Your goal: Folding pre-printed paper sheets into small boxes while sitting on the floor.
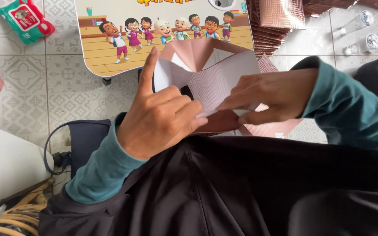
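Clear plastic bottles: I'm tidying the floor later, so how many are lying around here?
2. Both lie on the tiled floor at the top right, side by side: one bottle above, the other bottle just below. More may be hidden outside the view.

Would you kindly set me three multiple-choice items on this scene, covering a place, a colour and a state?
1. Where does the green packet lie?
A. on the tiled floor, upper left
B. on the cartoon-printed table
C. in the person's lap

2. What colour are the person's sleeves?
A. red
B. teal
C. yellow

3. How is the pink paper box held?
A. by neither hand
B. by the left hand alone
C. by both, right hand too

Answers: 1 A, it rests on patterned tiles; 2 B, both forearms show teal; 3 C, fingers of both hands grip its folded flaps.
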